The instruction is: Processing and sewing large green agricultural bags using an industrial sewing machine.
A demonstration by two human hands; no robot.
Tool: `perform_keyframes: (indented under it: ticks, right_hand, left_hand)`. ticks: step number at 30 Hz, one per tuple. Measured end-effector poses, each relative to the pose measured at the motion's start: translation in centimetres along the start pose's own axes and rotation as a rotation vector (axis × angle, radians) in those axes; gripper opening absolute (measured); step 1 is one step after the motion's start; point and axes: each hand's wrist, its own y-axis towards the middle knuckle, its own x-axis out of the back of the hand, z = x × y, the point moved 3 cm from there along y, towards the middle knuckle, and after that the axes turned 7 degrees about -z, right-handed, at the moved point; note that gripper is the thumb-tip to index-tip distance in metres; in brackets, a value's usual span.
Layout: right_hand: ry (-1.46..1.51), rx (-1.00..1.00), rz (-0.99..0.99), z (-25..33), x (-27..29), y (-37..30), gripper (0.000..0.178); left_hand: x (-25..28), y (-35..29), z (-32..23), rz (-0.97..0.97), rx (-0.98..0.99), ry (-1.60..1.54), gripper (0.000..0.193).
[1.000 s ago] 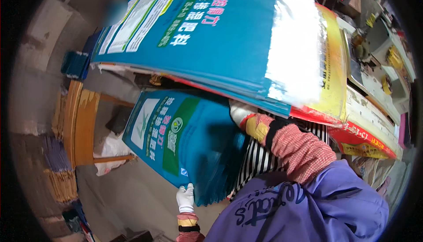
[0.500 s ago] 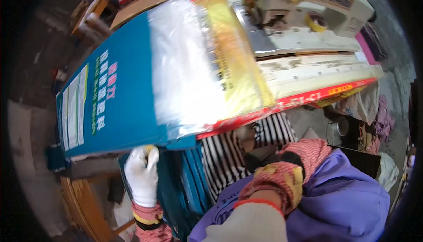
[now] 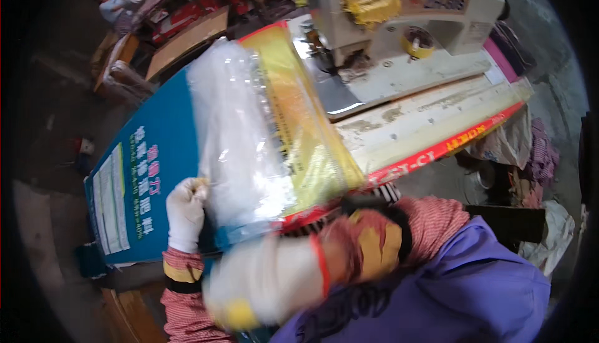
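Note:
My left hand [image 3: 186, 213], in a white glove, is over the front part of a teal printed bag [image 3: 165, 124]. Its fingers are curled closed at the left edge of a clear plastic liner [image 3: 234, 143]; what they pinch, if anything, is hidden. Beside the liner lies a yellow plastic sheet [image 3: 296, 118], flat on the sewing table [image 3: 399, 118]. My right hand [image 3: 249, 287], gloved in white with a yellow patch, is smeared by motion low in front of the bag, near my left forearm. Its fingers cannot be made out.
A cream sewing machine [image 3: 399, 15] with yellow tape stands at the back right of the table. Red-and-yellow printed tape runs along the table's front edge. A purple apron [image 3: 437, 280] covers my lap. Another person [image 3: 115, 6] is far off at upper left.
My left hand has moved up from the bag's front edge to the liner's edge. My right hand has swung leftward across my lap. The view has shifted, showing more of the machine.

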Motion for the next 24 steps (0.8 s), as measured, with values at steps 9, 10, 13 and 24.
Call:
perform_keyframes:
  ticks: [9, 10, 13, 24]
  right_hand:
    - [0.827, -1.639, -0.346, -15.3, 3.7, -0.7, 0.037]
    - [0.692, -1.595, -0.234, -14.5, 3.7, -0.8, 0.040]
    - [0.549, -1.565, -0.158, -13.7, 3.1, -0.1, 0.045]
    - [-0.172, -1.034, -0.152, -18.8, -0.1, 3.1, 0.040]
  left_hand:
    - [2.5, -7.7, -7.5, -0.078, -0.752, 0.735, 0.013]
    - [2.7, -8.1, -6.9, -0.081, -0.790, 0.742, 0.013]
    - [2.5, -9.4, -6.6, 0.084, -0.803, 0.826, 0.013]
    - [3.2, -0.2, -1.3, -0.151, -0.109, 0.032, 0.035]
